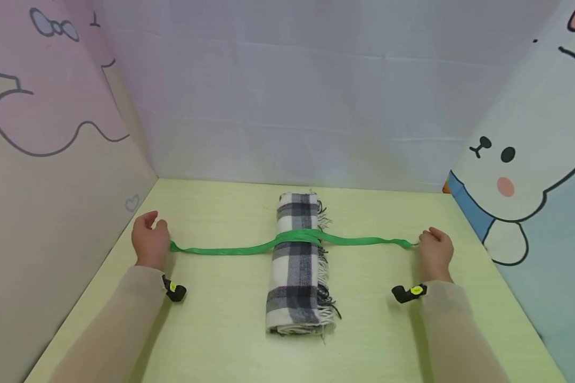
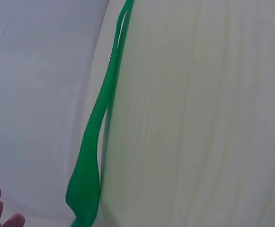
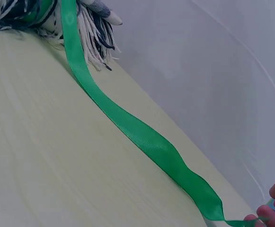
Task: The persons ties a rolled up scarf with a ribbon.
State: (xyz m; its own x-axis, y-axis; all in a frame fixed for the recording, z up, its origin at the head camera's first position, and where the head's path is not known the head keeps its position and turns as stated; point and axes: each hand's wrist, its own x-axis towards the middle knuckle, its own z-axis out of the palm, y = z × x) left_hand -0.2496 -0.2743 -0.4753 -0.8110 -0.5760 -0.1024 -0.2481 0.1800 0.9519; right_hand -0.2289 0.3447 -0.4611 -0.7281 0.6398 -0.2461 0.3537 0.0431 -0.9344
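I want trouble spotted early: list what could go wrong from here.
The green satin ribbon could slip from the right grip, which pinches it where it narrows.
Loose fringe along the right side of the plaid scarf may snag in the ribbon.
Unequal pulls from the left grip and the right might drag the scarf sideways, as neither rests on it.

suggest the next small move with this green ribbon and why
I'd probably bring the left hand and right hand inward to cross the ends of the green ribbon above the rolled plaid cloth: the ribbon already passes across the roll's middle, its two lengths stretch out sideways to the hands, and no bow shows.
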